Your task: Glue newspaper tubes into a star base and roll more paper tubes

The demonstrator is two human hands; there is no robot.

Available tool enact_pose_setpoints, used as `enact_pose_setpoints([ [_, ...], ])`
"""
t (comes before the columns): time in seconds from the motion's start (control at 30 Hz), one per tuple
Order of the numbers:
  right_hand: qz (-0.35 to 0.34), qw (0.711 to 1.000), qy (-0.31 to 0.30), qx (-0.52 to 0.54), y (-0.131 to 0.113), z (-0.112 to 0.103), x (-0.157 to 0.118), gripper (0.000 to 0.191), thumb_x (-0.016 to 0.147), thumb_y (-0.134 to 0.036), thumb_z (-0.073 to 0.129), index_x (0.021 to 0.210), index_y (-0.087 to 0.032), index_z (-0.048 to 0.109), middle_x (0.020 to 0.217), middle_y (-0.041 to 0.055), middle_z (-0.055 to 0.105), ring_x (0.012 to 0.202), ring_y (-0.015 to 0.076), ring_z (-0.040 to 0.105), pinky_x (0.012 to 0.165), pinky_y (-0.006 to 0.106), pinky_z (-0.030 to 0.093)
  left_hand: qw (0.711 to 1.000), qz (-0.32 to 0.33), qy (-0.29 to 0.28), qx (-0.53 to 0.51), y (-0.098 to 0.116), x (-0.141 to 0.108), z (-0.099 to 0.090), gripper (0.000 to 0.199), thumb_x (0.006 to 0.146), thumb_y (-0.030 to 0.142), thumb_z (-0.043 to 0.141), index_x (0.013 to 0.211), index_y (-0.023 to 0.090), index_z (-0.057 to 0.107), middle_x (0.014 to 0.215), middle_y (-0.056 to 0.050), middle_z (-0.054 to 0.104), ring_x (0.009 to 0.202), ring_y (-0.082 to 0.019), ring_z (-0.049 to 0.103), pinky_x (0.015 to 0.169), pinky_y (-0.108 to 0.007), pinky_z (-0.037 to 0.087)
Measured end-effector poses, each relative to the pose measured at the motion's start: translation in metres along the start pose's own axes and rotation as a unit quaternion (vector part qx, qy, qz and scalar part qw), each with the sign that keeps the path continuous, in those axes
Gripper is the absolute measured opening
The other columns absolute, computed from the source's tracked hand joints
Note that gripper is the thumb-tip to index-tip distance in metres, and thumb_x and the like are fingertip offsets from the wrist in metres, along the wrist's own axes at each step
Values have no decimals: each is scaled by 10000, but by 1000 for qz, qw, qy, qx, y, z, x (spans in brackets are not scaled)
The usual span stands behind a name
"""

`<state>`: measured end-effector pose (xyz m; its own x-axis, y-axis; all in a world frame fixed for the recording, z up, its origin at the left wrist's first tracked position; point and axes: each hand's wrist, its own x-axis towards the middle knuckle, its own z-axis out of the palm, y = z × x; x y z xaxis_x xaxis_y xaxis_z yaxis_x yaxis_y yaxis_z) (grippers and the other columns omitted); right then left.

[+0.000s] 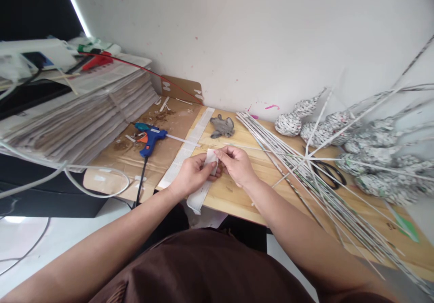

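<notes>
My left hand (195,172) grips a pale paper strip (211,156) near the front edge of the wooden table. Its fingers wrap round the strip from the left. My right hand (235,163) pinches the strip's upper right edge between thumb and forefinger. The two hands are close together. The strip's lower end hangs towards the table's front edge. Another long pale strip (193,142) lies beyond my left hand, and a crumpled grey lump (222,126) sits just past both hands.
A blue glue gun (151,140) lies on cardboard (111,160) at the left, by stacked newspapers (118,109). Rolled paper sticks (285,151), black scissors (330,174) and woven paper shapes (349,136) occupy the right.
</notes>
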<state>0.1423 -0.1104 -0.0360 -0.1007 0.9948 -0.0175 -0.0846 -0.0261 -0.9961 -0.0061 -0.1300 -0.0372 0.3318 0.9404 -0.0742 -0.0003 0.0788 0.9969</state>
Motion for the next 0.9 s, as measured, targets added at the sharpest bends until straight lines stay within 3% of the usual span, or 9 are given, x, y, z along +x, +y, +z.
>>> enact_pose_setpoints([
  [0.27,-8,1000,-4,14,-4,2,-2,358,671,-481,754,665,-183,555,593,-36,542,506,98,478,485,237,417,999,36,8,31,-3,-2,-1,282,787,373,659,943,140,633,845,-86,716,757,-214,697,710,-351,589],
  [0.67,-32,994,-84,-68,-13,-15,-1,235,742,-395,722,813,-172,707,710,10,670,604,121,589,584,253,476,1000,-14,12,-21,6,3,-1,360,778,442,675,970,138,668,796,-65,697,761,-194,683,630,-288,582],
  [0.9,-2,993,-83,-87,-19,-16,-2,254,761,-400,685,796,-154,738,559,-11,578,469,82,460,420,209,345,1000,-15,23,-8,2,3,-1,349,765,448,687,914,133,699,835,-83,724,782,-199,694,732,-332,589],
])
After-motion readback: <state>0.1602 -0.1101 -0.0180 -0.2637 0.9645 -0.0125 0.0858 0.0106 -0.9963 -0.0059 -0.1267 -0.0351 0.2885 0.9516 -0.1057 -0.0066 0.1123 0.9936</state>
